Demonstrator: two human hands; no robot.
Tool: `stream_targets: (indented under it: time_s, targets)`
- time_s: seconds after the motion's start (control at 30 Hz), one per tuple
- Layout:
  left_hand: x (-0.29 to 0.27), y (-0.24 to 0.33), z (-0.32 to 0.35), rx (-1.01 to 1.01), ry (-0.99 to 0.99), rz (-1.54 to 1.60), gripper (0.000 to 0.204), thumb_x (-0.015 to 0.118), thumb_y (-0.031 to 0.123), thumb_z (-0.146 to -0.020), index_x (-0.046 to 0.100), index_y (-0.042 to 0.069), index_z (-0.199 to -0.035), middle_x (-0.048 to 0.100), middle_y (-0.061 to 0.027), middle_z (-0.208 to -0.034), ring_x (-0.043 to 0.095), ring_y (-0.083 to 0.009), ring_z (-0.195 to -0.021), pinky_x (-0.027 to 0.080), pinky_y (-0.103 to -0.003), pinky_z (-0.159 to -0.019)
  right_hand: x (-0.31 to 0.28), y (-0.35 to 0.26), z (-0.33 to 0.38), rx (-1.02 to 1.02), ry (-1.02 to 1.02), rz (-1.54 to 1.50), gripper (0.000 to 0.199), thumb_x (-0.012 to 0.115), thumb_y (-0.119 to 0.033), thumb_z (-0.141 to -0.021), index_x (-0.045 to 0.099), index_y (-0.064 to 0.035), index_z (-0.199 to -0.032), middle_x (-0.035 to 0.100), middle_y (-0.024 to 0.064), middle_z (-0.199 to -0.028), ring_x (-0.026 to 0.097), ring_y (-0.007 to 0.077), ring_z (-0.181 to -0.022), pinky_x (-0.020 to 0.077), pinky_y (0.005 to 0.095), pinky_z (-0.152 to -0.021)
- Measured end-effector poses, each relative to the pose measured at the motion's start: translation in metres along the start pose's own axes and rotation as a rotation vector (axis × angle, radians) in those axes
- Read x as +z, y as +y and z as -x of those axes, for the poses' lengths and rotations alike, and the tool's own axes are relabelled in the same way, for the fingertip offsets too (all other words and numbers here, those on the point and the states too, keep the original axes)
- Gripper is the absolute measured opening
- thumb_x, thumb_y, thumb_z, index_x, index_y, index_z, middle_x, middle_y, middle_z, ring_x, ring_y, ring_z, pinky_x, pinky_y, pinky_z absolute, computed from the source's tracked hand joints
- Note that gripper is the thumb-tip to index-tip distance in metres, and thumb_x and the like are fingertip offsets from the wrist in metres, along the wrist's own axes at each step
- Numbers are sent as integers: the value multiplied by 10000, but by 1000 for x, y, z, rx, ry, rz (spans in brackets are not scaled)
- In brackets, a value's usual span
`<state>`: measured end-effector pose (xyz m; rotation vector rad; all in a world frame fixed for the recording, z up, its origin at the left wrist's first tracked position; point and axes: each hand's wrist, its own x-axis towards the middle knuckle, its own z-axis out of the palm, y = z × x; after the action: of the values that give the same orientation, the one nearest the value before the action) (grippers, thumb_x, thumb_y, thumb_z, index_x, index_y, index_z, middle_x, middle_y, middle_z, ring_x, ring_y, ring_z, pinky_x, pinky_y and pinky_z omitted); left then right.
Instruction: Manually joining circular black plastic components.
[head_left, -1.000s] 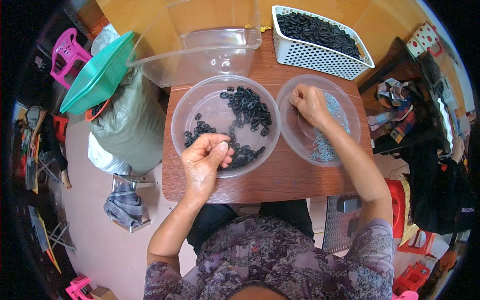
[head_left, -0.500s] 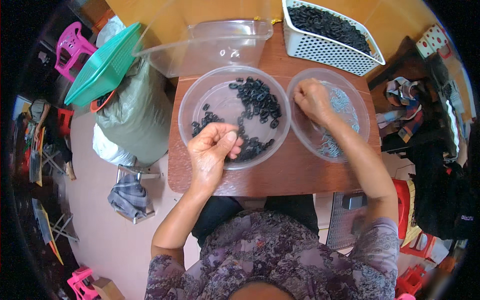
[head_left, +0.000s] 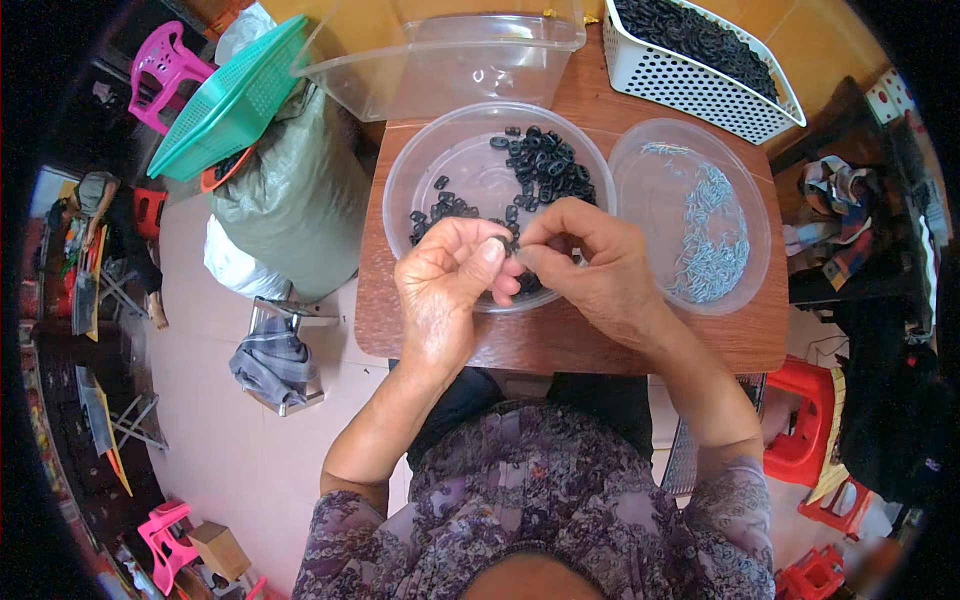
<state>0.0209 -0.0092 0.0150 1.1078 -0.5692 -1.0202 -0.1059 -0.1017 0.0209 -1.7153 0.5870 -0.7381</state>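
Note:
My left hand (head_left: 445, 280) pinches a small black ring-shaped plastic piece (head_left: 506, 243) between thumb and fingers, over the near side of a clear round bowl (head_left: 398, 165). Fingertip to fingertip with it, my right hand (head_left: 607, 265) is closed in a pinch at that piece; what it holds is too small to make out. Many loose oval black pieces (head_left: 555, 170) lie in the bowl, piled toward its far right. On the right, a second clear round bowl (head_left: 632, 185) contains thin silvery metal pins or screws (head_left: 712, 250).
Both bowls stand on a brown wooden table (head_left: 440, 345). Behind them are a clear plastic bin (head_left: 480, 80) and a white perforated basket (head_left: 690, 95) full of black pieces. To the left stand a full sack (head_left: 290, 205), green baskets (head_left: 230, 100) and a stool draped with grey cloth (head_left: 272, 365).
My right hand has left the bowl of silvery pins and come left to meet my left hand. The left hand still pinches in front of the black pieces. The whole view has shifted slightly.

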Motion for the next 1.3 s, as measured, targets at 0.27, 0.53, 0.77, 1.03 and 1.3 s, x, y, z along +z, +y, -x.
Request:
stream_targets:
  time_s: [0.27,0.53,0.77,1.03,1.3]
  targets:
    - [-7,-1,5,53,-13,-36,156,562,59,-851,558,-41,-970,621,-83,-766,564,-102,-609,462,-206,-551,8,1,2,28,-22,-90,161,637,-9,-750,586,-19,-902,570,-26,-799,490,28,-711,383,175,-622]
    - [-9,3,12,62,-7,-116,147,542,46,-865,556,-40,-983,613,-58,-786,554,-80,-634,456,-194,-572,11,-1,0,27,-42,-79,206,642,-16,-751,571,-12,-945,576,-11,-818,509,41,-729,394,182,-629]
    - [-7,1,16,124,8,-195,108,538,18,-861,575,-23,-955,603,-35,-774,534,-55,-637,449,-178,-580,10,-3,0,53,-82,-33,208,637,-9,-753,570,-4,-950,581,-5,-828,520,44,-744,406,181,-644]
    - [-4,-6,21,264,34,-442,114,536,12,-861,568,-40,-957,603,-47,-791,531,-76,-633,456,-192,-578,19,-2,5,44,-35,-145,193,621,-10,-757,573,-4,-944,591,25,-813,548,65,-734,449,206,-653]
    - [-4,-7,15,149,58,-186,61,510,-2,-867,564,-5,-896,572,-10,-742,489,-37,-604,414,-171,-529,25,8,3,-20,53,-110,133,595,-20,-767,568,-5,-897,589,56,-760,574,111,-695,467,244,-620]
